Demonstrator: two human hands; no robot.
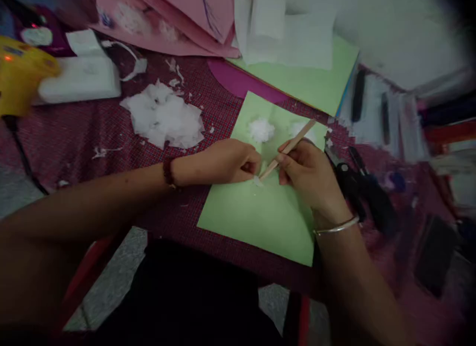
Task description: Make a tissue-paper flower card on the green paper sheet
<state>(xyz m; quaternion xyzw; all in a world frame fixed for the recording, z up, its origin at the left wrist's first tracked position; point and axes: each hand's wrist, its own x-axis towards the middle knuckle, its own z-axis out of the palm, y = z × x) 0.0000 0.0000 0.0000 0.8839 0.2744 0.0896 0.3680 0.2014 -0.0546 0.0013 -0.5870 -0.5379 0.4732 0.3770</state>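
My right hand [307,170] pinches a flat wooden stick [300,134], whose lower tip points down-left onto a light green sheet of paper [260,217]. At that tip lies a small white scrap [257,180]. My left hand [238,162] rests on the sheet's left side with its fingers curled closed, thumb and forefinger at the scrap; they seem to pinch it. Farther up the sheet sits a ruffled white paper tuft [261,130]. A second white tuft [297,130] is partly hidden behind the stick and my right hand.
A pile of white paper pieces [163,115] lies left of the sheet. A yellow glue gun [22,76] and white power strip [84,78] stand far left. Black-handled scissors [347,180] lie at right. Pink paper [178,19] and another green sheet [297,86] are at the back.
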